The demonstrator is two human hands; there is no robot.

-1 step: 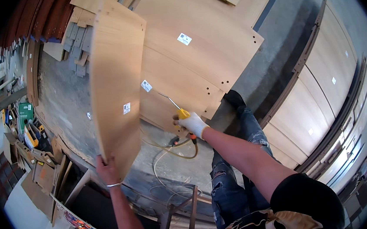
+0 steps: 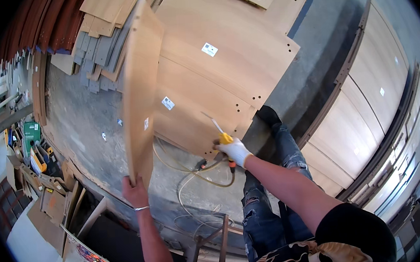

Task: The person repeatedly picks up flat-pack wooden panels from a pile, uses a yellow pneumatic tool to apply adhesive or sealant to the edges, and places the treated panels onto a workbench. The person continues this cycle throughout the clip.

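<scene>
Head view: left hand point(image 2: 134, 191) fingers are gripping the upright panel point(image 2: 139, 92); gloved right hand point(image 2: 235, 151) is grasping a screwdriver point(image 2: 220, 131), with fastening seemingly unfinished.

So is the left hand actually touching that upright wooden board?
Touching. The head view shows the left hand gripping the lower edge of the upright board.

The upright board point(image 2: 139, 94) hides the left hand's point(image 2: 134, 191) fingertips; the screwdriver point(image 2: 218, 130) tip is blurred.
</scene>
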